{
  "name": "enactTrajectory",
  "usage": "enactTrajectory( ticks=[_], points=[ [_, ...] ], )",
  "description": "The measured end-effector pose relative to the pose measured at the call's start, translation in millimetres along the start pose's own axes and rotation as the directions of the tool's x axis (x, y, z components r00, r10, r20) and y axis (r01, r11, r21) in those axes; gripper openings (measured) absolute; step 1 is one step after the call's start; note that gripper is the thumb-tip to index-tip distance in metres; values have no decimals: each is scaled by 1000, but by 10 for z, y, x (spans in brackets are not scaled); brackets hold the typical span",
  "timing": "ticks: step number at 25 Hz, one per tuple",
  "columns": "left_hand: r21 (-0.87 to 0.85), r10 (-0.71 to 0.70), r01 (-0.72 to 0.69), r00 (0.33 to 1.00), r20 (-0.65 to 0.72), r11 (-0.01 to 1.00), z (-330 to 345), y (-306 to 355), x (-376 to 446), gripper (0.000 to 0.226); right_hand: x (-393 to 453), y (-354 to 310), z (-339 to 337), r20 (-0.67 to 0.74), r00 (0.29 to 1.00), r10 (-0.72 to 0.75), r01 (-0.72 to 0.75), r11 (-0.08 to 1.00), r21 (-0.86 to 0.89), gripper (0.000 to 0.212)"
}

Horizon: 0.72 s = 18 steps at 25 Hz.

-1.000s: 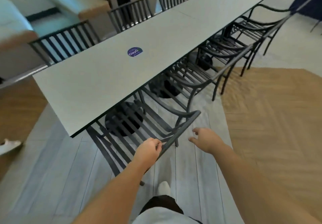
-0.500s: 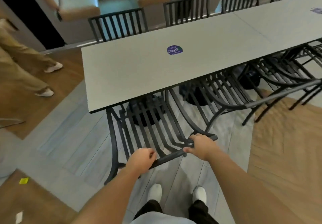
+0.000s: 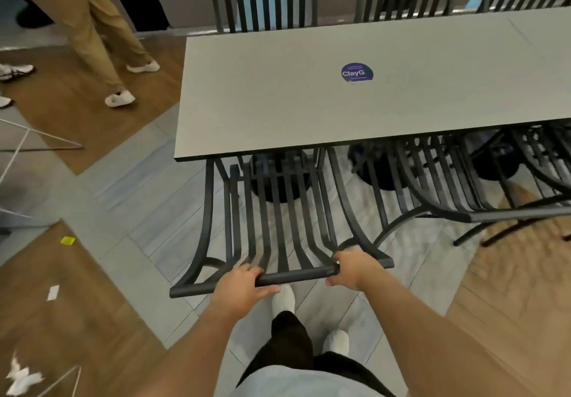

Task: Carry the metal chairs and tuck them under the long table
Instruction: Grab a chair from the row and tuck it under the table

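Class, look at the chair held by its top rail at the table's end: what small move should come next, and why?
Probably a short push forward. Both the left hand and right hand grip the metal chair's top rail, and its seat already sits partly under the long table, with its back standing out.

One text can be read: "ClayG" in white letters on a round purple sticker [image 3: 357, 72], which lies flat on the grey top of the long bench [image 3: 278, 94], toward twelve o'clock from the viewer. Thin lines of smaller print above and below that word are too small to read.
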<state>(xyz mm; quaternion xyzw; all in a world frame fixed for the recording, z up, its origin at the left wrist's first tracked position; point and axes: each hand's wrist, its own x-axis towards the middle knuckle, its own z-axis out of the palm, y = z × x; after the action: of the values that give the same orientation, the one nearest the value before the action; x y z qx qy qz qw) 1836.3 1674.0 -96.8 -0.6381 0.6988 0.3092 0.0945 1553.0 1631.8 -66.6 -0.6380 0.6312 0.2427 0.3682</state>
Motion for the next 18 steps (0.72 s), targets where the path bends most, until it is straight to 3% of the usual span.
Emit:
enactTrajectory(
  ticks=[2,7,13,18],
  points=[
    [54,0,1,1000,-3,999,11,-145,-11,70,111,-68,20,45,999,-18,22,996,-84,49],
    [190,-50,47,999,13,981,-20,-457,2,39,271,-182,152,23,999,-46,50,977,-207,40],
    [293,-49,23,996,80,956,-30,-339,160,27,360,-37,183,-45,997,-57,45,970,-239,37],
    [367,-23,3,998,50,930,-8,-171,249,27,362,125,182,-27,998,-49,42,976,-215,41]
  ],
)
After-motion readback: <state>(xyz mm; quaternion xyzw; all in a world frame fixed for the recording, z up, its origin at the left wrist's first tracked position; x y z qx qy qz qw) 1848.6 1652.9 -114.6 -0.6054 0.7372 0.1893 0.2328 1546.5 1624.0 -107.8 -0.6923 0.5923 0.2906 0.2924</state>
